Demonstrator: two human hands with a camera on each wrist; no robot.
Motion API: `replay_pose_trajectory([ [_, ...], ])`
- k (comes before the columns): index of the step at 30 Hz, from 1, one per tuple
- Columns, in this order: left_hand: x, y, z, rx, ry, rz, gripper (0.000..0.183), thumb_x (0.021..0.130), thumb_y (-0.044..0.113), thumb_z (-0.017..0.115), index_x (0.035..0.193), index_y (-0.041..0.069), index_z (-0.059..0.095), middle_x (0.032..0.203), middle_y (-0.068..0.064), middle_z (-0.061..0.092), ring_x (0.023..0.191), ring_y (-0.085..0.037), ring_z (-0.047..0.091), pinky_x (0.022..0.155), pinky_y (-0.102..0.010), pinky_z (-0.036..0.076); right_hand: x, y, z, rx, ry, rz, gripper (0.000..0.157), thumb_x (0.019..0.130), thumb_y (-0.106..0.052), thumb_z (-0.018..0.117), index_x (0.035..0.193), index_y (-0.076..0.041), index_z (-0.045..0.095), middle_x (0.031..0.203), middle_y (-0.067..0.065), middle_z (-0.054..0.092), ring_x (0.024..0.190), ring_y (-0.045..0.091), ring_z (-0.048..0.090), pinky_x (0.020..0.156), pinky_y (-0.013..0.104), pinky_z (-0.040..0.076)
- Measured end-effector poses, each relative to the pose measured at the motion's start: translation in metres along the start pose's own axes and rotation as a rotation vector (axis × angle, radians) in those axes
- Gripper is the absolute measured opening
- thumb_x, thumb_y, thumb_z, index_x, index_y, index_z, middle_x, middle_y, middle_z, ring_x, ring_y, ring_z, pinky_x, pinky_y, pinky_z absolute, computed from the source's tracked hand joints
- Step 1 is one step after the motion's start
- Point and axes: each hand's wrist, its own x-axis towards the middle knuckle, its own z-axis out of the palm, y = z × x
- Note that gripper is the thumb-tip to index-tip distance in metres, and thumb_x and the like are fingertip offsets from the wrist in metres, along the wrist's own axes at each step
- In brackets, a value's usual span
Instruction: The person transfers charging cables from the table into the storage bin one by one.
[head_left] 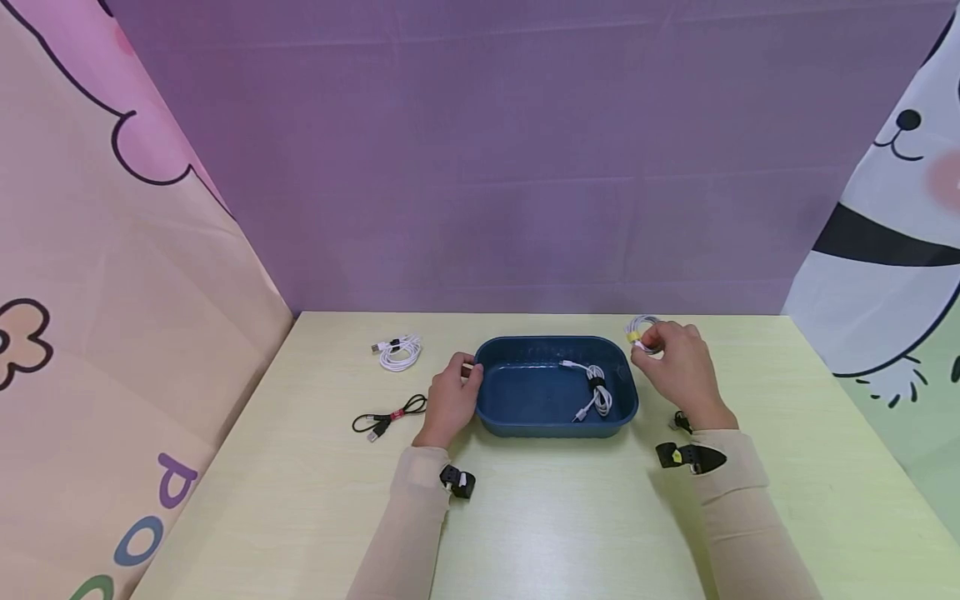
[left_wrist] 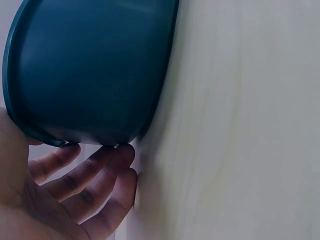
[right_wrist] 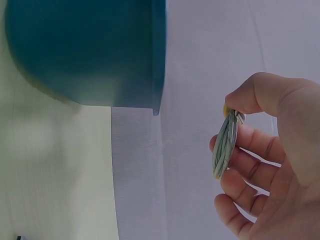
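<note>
A blue plastic bin stands on the table, with a white cable coil bound by a black tie inside it. My left hand holds the bin's left end; in the left wrist view its curled fingers touch the outer wall. Just off the bin's right end, my right hand pinches a second coiled white cable with a yellow tie. The right wrist view shows this coil edge-on between thumb and fingers, apart from the bin.
On the left of the table lie a white cable coil and a black cable with a red tie. A dark cable is partly hidden beneath my right wrist. A purple backdrop rises behind the table.
</note>
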Motion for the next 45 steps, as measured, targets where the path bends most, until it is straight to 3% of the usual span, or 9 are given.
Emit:
replay_pose_trajectory([
  [45,0.0,0.0,0.0,0.003,-0.004,-0.014,0.031,0.107,0.033,0.051,0.127,0.012,0.061,0.109,-0.011,0.074,0.087,-0.026,0.068,0.073,-0.036,0.053,-0.001,-0.01,0.012,0.016,-0.098,-0.101,0.016,0.092,-0.017,0.07,0.097,-0.003,0.067,0.101,0.017,0.07,0.092,0.029,0.049,0.075,0.037,0.039],
])
